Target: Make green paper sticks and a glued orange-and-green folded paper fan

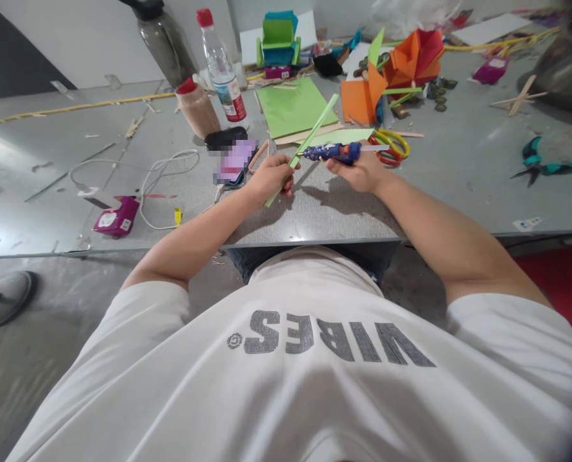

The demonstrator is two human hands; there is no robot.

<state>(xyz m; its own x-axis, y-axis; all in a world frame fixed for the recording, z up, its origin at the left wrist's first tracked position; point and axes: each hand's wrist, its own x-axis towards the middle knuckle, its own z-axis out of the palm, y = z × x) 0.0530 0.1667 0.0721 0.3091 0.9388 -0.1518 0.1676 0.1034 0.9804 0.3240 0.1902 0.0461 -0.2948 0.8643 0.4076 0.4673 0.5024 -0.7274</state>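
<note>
Pinched in my left hand (275,176) is a long narrow strip of light green paper (318,122), slanting up to the right. My right hand (360,170) grips a blue hot glue gun (336,152), its nozzle pointing left at the strip, close to my left fingers. Whether the tip touches the paper I cannot tell. A whitish glue stick (377,148) sticks out of the gun's rear. Just beyond the hands lie a green paper sheet (293,106) and scissors with yellow and red handles (394,146).
Left of my hands are a phone (235,162), a plastic bottle (224,80), a red-lidded jar (196,109) and a white cable (146,186). An orange paper construction (413,58) and a green paper chair (278,42) stand at the back. Teal-handled pliers (548,165) lie to the right.
</note>
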